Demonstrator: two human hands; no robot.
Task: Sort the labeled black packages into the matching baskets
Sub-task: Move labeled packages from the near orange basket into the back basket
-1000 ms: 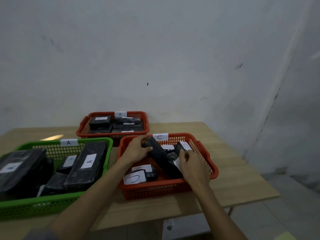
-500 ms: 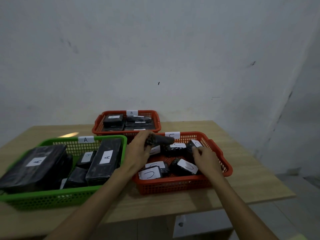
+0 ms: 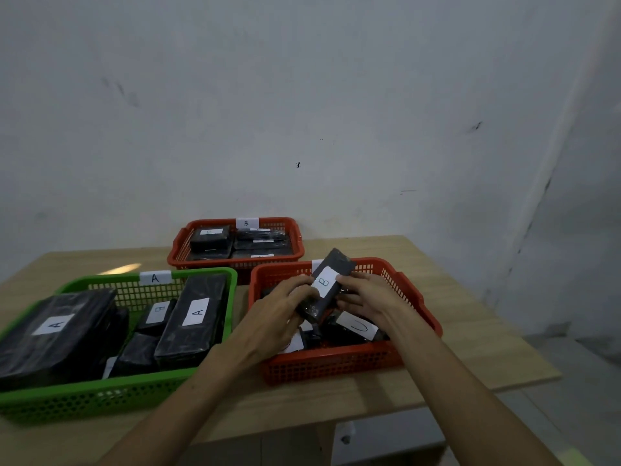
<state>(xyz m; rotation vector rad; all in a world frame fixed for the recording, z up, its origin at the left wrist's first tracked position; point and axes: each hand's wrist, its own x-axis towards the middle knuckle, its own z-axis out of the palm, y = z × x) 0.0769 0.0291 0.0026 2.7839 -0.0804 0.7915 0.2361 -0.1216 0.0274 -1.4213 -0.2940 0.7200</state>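
A black package labeled B (image 3: 325, 286) is tilted up above the near red basket (image 3: 339, 363). My left hand (image 3: 280, 309) grips its lower left side and my right hand (image 3: 368, 297) holds its right edge with its fingertips. Under my hands lie other black packages, one labeled C (image 3: 358, 327). The far red basket (image 3: 235, 260) carries a B tag and holds several black packages. The green basket (image 3: 100, 398) on the left has an A tag; inside are packages labeled A (image 3: 198, 312) and a smaller one labeled B (image 3: 157, 312).
The baskets stand on a light wooden table (image 3: 470, 348) against a grey wall. The table's right edge and front edge drop off to the floor. A strip of bare wood runs along the front of the baskets.
The package has been lifted and turned over, so its B label now faces me. My right hand has come up from the basket's contents to hold its right edge.
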